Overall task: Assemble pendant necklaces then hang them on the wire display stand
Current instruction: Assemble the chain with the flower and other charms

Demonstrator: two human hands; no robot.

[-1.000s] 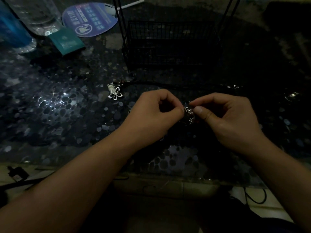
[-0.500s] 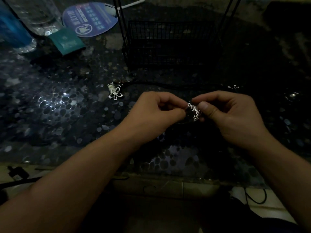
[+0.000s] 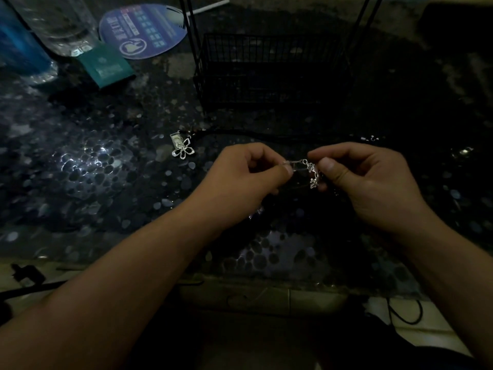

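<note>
My right hand (image 3: 365,180) pinches a small silver flower pendant (image 3: 312,174) between thumb and forefinger. My left hand (image 3: 248,177) pinches a small clear piece (image 3: 292,164) that reaches to the top of that pendant; what the piece is cannot be told in the dim light. Both hands hover just above the dark pebble-patterned table (image 3: 80,169). A second silver flower pendant (image 3: 183,150) lies on the table left of my hands, on a black cord (image 3: 266,133) that runs to the right. The black wire display stand (image 3: 269,70) rises behind my hands.
At the back left stand a clear bottle (image 3: 61,25) and a blue bottle (image 3: 18,46), with a teal packet (image 3: 106,66) and a round blue fan (image 3: 144,30) beside them. A small silver clasp (image 3: 369,138) and another shiny bit (image 3: 462,150) lie at the right.
My hands have drawn slightly apart, and the pendant with the clear piece now shows between them. Before, the fingertips were close together around it.
</note>
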